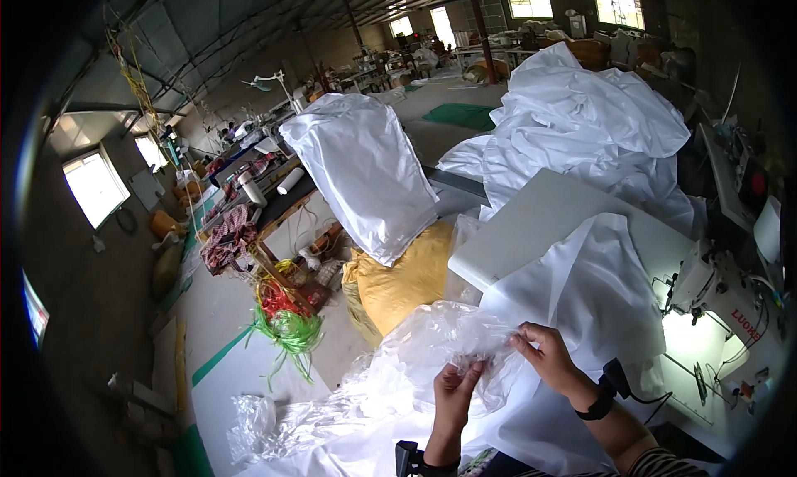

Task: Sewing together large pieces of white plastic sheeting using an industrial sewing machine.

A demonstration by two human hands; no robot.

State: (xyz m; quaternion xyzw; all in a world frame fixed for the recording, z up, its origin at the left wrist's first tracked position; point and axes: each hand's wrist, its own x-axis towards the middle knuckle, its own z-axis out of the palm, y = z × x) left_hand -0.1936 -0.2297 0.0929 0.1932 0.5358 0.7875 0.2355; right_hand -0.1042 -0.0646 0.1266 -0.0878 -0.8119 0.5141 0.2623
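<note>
Hands meet near the bottom centre: our left hand (455, 387) and right hand (544, 354) both have fingers pinched closed on a clear plastic bag (440, 340), held above white fabric (594, 286) draped over the desk (531, 220). Right of it stands a sewing machine (718, 290); a yellow sack (403, 282) lies far left.

The plastic bag (440, 344) is clear and colourless, over white cloth (598, 286) on a white table (531, 220). A sack (398, 286) is mustard yellow; strapping (286, 327) is bright green and red. The sewing machine (722, 294) is white.
</note>
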